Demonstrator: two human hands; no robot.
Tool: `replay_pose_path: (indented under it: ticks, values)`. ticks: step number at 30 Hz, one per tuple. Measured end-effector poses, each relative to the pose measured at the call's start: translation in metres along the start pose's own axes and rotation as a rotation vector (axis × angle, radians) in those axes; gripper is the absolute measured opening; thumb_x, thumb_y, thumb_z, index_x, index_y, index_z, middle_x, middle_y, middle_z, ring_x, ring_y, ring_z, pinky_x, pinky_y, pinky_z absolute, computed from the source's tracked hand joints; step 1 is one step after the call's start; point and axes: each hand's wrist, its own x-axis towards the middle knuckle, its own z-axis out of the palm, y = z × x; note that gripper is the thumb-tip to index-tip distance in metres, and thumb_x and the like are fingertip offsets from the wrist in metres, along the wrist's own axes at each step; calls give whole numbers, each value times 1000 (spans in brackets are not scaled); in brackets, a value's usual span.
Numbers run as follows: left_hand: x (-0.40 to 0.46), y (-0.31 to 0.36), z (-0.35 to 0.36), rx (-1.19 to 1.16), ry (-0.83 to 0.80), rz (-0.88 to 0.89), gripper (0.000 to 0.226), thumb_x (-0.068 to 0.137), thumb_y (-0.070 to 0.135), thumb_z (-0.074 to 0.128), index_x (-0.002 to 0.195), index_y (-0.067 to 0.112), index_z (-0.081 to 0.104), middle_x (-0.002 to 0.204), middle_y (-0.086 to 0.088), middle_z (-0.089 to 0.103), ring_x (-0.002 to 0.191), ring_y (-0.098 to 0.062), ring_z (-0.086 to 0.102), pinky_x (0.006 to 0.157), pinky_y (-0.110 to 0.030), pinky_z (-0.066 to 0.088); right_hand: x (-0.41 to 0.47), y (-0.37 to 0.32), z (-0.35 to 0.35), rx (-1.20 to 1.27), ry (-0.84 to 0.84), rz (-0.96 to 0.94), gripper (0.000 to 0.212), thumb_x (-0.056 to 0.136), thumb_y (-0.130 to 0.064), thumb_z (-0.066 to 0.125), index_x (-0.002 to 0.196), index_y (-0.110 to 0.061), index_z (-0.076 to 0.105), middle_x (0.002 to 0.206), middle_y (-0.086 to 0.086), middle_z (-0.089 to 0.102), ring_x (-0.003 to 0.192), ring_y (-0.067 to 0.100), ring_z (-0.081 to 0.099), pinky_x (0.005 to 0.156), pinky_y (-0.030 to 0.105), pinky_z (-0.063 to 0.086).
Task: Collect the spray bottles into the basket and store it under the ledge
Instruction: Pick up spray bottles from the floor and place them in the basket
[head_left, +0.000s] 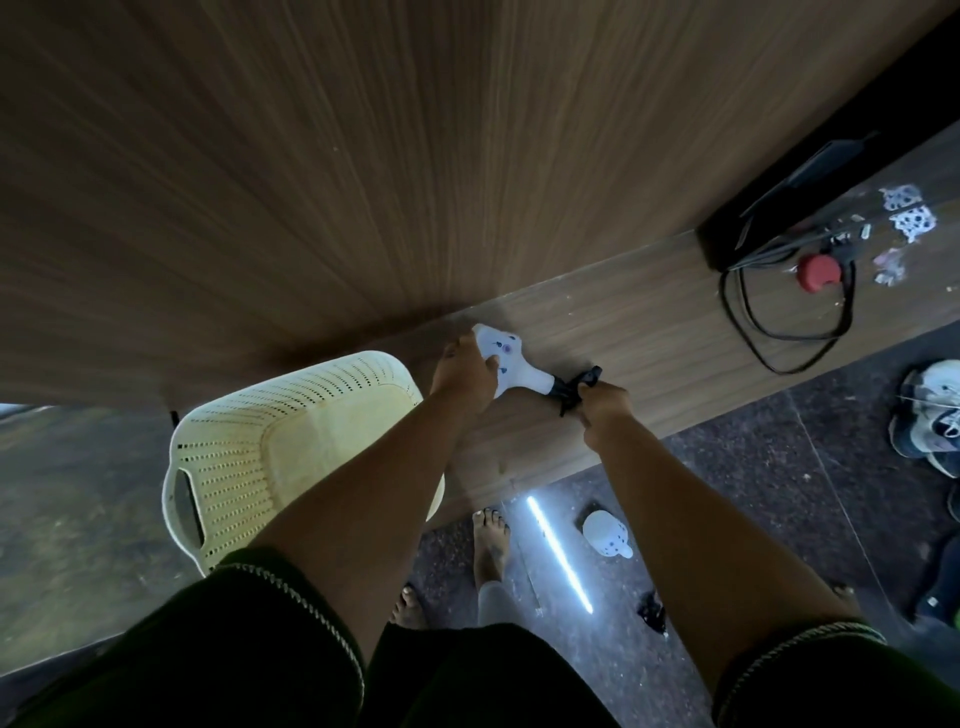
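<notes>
Left hand (462, 371) and right hand (602, 410) both clamped on bottle (506, 364) (black nozzle end right) over bench (649, 322), basket (291, 441) beside.

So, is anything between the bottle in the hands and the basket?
Nothing visible. The white spray bottle, held by left hand and right hand, lies over the wooden ledge. The cream basket sits right beside it, though the left forearm overlaps its near rim.
</notes>
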Motion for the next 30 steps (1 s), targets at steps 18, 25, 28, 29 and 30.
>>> replay_pose_path:
  ticks: [18, 25, 28, 29, 30]
  values:
    - [-101, -1, -84, -314, 250, 123, 73, 80, 40, 71, 133, 12, 31, 134, -9, 49, 121, -28, 50, 95, -38, 47, -120, -47, -43, 947, 233, -12, 31, 92, -7, 55, 122, -13, 55, 108, 14, 65, 92, 24, 64, 89, 43, 55]
    - [-158, -61, -129, -462, 331, -10, 70, 75, 48, 74, 120, 11, 36, 114, -5, 61, 103, -26, 60, 77, -29, 44, -193, -81, -19, 890, 227, -190, 21, 88, -6, 60, 108, -12, 59, 104, 14, 67, 89, 25, 66, 86, 44, 56]
    - [-177, -100, -140, -579, 339, -90, 68, 75, 48, 74, 123, 12, 41, 108, 1, 57, 95, -22, 57, 79, -31, 45, -222, -92, 4, 780, 178, -285, 21, 85, -11, 64, 106, -7, 59, 107, 18, 69, 97, 32, 66, 88, 51, 54]
    - [-181, -113, -141, -628, 340, -116, 66, 74, 49, 74, 121, 13, 46, 106, 3, 58, 93, -21, 57, 77, -30, 45, -229, -95, 12, 736, 164, -318, 22, 84, -14, 66, 104, -9, 60, 104, 18, 70, 95, 33, 67, 87, 52, 54]
    - [-184, -127, -141, -670, 347, -135, 63, 73, 52, 73, 119, 14, 51, 106, 4, 62, 92, -20, 60, 75, -29, 46, -236, -99, 19, 701, 144, -351, 23, 82, -18, 68, 103, -11, 60, 100, 16, 71, 92, 33, 68, 86, 52, 54]
